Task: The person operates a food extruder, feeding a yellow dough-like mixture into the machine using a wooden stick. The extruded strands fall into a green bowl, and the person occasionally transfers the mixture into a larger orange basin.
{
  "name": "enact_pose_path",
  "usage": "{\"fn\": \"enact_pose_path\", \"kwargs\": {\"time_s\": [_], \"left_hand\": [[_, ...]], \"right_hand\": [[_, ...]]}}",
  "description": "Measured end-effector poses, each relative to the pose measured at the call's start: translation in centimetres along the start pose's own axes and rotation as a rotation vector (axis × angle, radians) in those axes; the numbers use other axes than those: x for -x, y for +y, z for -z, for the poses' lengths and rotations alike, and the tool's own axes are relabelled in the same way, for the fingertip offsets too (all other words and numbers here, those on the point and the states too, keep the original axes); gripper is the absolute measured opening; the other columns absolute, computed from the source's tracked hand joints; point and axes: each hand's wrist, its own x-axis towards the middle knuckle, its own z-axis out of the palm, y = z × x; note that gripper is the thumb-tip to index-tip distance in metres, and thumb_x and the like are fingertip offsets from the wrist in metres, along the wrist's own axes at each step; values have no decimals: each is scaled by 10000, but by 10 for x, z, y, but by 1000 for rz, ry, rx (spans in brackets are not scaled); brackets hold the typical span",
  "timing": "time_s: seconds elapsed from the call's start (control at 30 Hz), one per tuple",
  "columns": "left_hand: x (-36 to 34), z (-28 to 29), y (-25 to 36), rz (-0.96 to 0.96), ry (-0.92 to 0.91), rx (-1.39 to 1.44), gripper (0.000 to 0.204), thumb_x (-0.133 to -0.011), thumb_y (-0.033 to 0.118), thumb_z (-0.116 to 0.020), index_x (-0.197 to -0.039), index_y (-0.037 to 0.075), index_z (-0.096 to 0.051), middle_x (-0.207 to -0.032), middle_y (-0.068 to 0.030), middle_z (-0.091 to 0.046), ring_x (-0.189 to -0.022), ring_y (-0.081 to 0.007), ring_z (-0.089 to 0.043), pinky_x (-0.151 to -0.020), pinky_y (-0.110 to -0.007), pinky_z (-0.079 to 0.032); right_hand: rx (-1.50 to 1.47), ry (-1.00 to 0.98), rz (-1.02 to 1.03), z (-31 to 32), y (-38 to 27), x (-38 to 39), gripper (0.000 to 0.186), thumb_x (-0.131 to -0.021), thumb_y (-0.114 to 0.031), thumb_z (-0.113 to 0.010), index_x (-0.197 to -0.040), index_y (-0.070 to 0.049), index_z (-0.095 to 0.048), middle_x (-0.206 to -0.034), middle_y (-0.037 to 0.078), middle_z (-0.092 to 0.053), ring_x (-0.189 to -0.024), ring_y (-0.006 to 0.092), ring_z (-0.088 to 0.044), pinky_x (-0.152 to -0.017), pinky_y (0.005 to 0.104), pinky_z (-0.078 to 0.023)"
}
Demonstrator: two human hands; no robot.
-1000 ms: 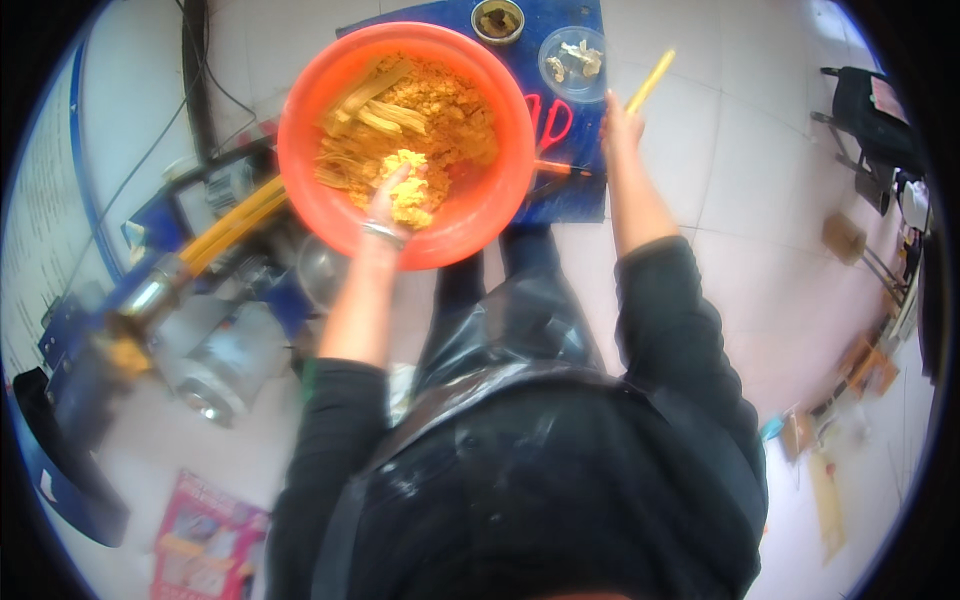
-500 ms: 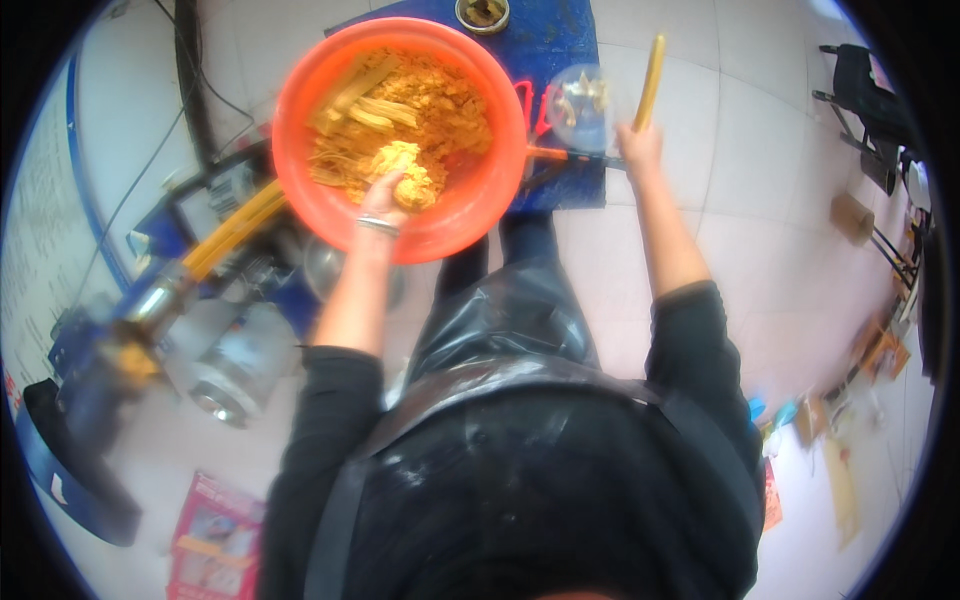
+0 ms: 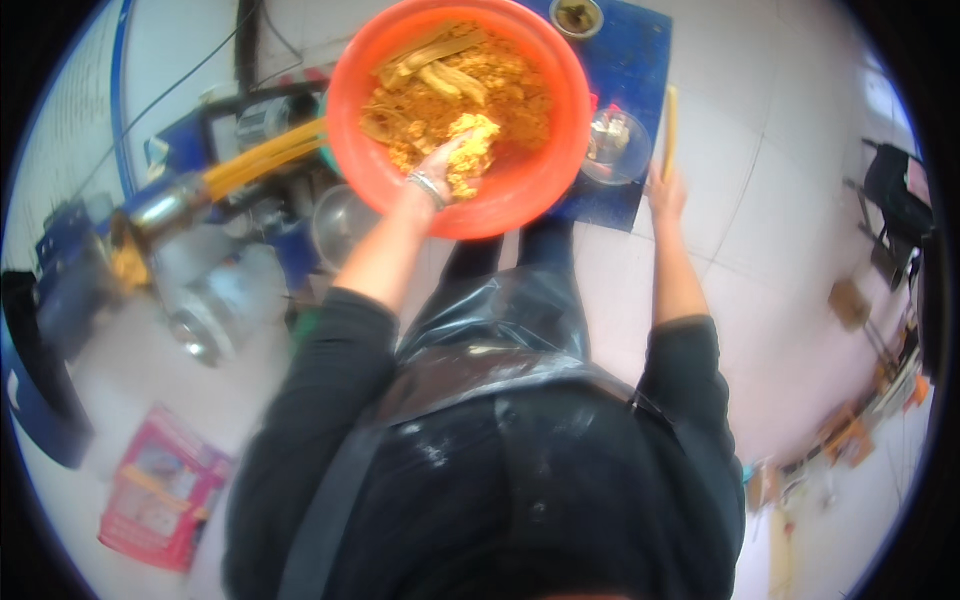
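Note:
My left hand [image 3: 437, 170], with a metal band at the wrist, reaches into a large red-orange basin [image 3: 355, 70], fingers wrapped round a clump of bright yellow crumbly material [image 3: 471, 153]. Darker yellow crumbs [image 3: 525, 105] and flat strips [image 3: 440, 60] fill much of the basin. My right hand [image 3: 667, 188] grips an upright yellow stick [image 3: 671, 125] at the blue tabletop's [image 3: 635, 60] right edge. Beside it, a clear plastic container [image 3: 613, 148] holds pale pieces. A small round tin [image 3: 576, 14] with dark contents stands at the back. Red items behind the container are hard to make out.
At left are blurred metal equipment [image 3: 200, 330] with long yellow pieces [image 3: 255, 157], a steel bowl [image 3: 342, 228] and cables. A pink printed bag [image 3: 165, 490] lies lower left on the tiled floor [image 3: 740, 150]. A black chair [image 3: 895, 195] and assorted items line the right side.
The view has shifted. My right hand and stick have come nearer to me, the stick now more upright. The clear container has moved toward the table's front. My left hand still holds the clump.

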Motion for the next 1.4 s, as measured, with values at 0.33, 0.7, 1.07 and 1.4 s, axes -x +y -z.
{"fn": "enact_pose_path", "kwargs": {"time_s": [0.33,0.7,1.07,1.4], "left_hand": [[84,-19,-20,-298,41,-37,324,-830,178,-778,-1137,120,-693,-979,-33,-716,-907,-180,-676,-733,-458,-579],[127,-45,-32,-432,46,143,386,-888,331,-735,-1182,96,-650,-1116,-83,-702,-989,-226,-675,-796,-434,-560],[169,-47,-30,-291,-96,233,825,-865,452,-769,-1499,100,-376,-1604,-155,-304,-1428,-409,-342,-988,-773,-377],[144,-41,-16,-431,-254,249,392,-836,150,-747,-1180,13,-620,-1030,-200,-690,-929,-380,-679,-705,-559,-589]], "right_hand": [[-470,-346,148,100,-161,59,154,-969,-211,-662,-938,-85,-578,-674,-25,-525,-494,42,-447,-414,208,-339],[135,-704,1287,138,-484,265,334,-969,-86,-566,-1301,-45,-574,-824,119,-671,-707,247,-647,-699,361,-534],[956,-355,1836,65,-599,387,604,-917,-78,-477,-1498,-221,-398,-831,190,-704,-767,387,-705,-685,498,-566],[1129,-318,1803,45,-606,415,699,-881,-67,-507,-1551,-151,-327,-856,172,-709,-764,352,-716,-688,461,-582]]}}
